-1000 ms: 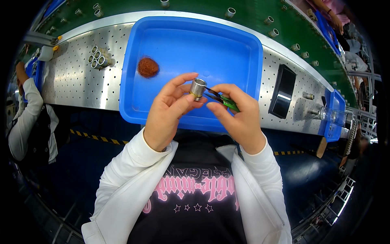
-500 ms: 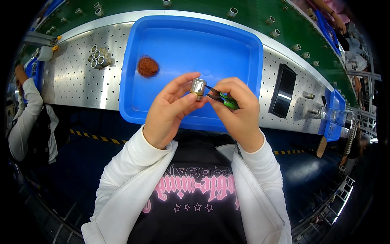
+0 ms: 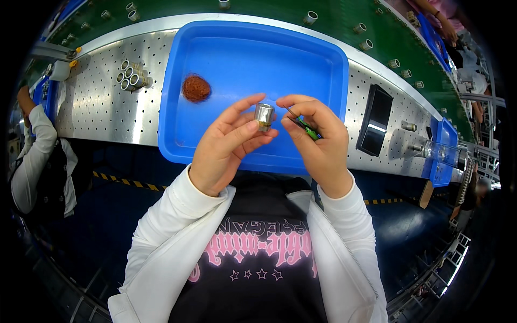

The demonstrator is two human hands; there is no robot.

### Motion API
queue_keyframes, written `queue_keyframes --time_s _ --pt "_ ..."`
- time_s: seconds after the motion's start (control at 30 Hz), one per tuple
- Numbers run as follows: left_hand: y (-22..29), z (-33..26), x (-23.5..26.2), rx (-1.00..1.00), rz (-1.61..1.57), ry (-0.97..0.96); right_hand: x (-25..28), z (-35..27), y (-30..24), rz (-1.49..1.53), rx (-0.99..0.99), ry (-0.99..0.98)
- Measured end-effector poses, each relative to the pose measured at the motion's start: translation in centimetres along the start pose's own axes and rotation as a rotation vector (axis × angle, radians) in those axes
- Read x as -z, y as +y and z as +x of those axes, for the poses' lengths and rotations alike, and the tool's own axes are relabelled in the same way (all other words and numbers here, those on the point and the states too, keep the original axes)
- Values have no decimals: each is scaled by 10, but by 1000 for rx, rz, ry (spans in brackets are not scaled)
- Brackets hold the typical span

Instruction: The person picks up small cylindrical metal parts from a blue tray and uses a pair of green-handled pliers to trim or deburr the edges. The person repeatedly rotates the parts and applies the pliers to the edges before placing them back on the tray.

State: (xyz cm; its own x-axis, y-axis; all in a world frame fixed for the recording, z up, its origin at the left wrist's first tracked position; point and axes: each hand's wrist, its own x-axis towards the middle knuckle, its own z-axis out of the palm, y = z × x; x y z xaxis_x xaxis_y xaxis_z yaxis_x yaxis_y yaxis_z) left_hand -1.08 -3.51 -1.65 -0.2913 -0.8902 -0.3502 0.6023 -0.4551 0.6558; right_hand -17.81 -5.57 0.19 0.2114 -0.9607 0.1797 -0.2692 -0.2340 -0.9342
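Note:
My left hand [image 3: 226, 142] pinches a short silver metal sleeve [image 3: 264, 114] between thumb and fingers, its open end up and a yellowish band near its lower end. In my right hand [image 3: 325, 145] is a small pair of pointed black-and-green snips [image 3: 307, 128], partly hidden by the fingers. The snips' tips are apart from the sleeve. Both hands are over the near side of a blue tray [image 3: 168, 113]. A reddish-brown ball of tangled wire wool [image 3: 196, 88] lies in the tray's left part.
Left of the tray, several metal sleeves [image 3: 132, 75] stand grouped on the perforated metal bench [image 3: 91, 102]. A black phone-like slab [image 3: 375, 119] and a single sleeve [image 3: 409, 126] lie to the right. More sleeves sit on the green conveyor [image 3: 269, 8]. A co-worker's sleeve [image 3: 37, 145] shows far left.
My right hand has drawn the snips back rightward, away from the metal sleeve, and its fingers have shifted on them. The left hand keeps its hold. Sleeves on the conveyor have moved slightly right.

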Motion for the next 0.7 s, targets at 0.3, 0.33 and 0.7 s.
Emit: queue_keyframes --time_s 0.3,0.33,0.7 --pt "2 -2 0 25 -5 -26 0 0 2 -9 33 -20" --pt "2 -2 -1 18 7 -29 0 0 2 0 34 -23" --pt "-1 -1 0 -21 109 -33 -1 -3 1 -14 98 -47"
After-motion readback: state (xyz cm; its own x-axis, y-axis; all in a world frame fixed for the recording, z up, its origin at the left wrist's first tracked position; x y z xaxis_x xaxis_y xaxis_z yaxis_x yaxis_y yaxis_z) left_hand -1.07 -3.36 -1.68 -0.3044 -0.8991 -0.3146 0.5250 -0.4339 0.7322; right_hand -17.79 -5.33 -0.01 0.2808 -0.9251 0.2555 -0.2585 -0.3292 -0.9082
